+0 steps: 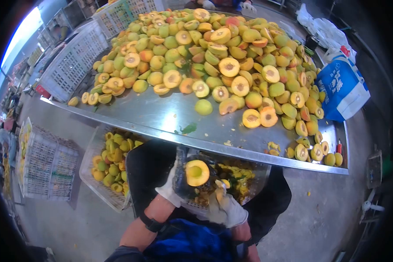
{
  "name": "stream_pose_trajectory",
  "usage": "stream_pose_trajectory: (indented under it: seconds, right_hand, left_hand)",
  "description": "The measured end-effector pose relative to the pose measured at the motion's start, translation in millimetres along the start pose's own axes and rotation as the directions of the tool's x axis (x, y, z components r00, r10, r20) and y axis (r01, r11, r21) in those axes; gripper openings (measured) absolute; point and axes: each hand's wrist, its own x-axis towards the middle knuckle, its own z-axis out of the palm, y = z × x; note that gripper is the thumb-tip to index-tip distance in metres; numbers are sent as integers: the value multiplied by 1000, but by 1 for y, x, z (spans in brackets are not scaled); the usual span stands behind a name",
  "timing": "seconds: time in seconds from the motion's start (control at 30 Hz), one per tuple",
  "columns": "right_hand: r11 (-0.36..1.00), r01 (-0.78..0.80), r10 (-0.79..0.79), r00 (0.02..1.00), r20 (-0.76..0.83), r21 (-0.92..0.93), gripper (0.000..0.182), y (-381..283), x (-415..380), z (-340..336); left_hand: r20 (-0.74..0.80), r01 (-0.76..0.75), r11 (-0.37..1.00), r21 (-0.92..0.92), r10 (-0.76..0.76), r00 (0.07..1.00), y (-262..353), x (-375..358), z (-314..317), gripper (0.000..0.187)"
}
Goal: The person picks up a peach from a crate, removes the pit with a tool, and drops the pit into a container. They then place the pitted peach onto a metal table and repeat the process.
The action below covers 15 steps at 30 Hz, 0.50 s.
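- Peach half (197,173): just off the table's (139,108) near edge, cut face up (round, so no long axis).
- Left hand (174,182): nearer, holding it.
- Right hand (225,208): curled, farther from the table; cannot tell what it grips.

The hands (225,210) wear whitish gloves (169,193) and a black wristband (152,224).

Plain grey floor (318,209), shiny metal table (139,105) in the middle, bright white light (24,32) glaring at far left.
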Motion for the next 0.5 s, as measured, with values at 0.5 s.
stream_pose_trajectory:
  seconds: [0.5]
  right_hand:
    - [985,-170,142,891,-431,-26,30,14,21,7]
  left_hand:
    - [353,8,-581,814,507,786,145,4,47,43]
